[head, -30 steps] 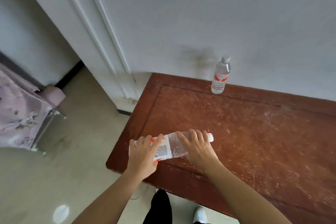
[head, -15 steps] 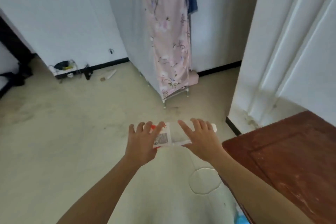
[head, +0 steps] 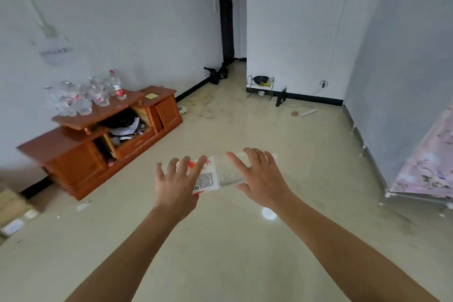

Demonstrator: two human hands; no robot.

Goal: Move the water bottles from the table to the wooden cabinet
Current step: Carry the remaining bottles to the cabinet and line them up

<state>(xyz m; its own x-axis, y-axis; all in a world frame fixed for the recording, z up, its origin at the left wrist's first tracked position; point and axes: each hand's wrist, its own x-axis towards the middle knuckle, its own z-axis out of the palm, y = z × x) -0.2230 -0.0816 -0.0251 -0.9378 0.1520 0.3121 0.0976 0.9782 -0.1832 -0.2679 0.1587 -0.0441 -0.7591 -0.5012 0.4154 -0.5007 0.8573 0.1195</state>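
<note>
I hold a clear water bottle [head: 215, 176] with a white and red label sideways in front of me, above the floor. My left hand [head: 176, 184] grips its labelled end and my right hand [head: 262, 179] grips its cap end. The low wooden cabinet [head: 73, 154] stands against the left wall, a few steps off. Several clear water bottles [head: 85, 95] with red labels stand together on its raised top shelf. The table is out of view.
The cabinet's middle compartment holds dark clutter [head: 125, 125]. Cardboard boxes [head: 12, 208] lie at the far left. A grey wardrobe with a floral curtain [head: 426, 164] fills the right side. A small wire rack [head: 261, 86] stands by the far wall beside a dark doorway [head: 226, 14].
I have turned left, away from the table, which has left the view. The cabinet with its bottles has come into sight. Both hands keep the same hold on the bottle.
</note>
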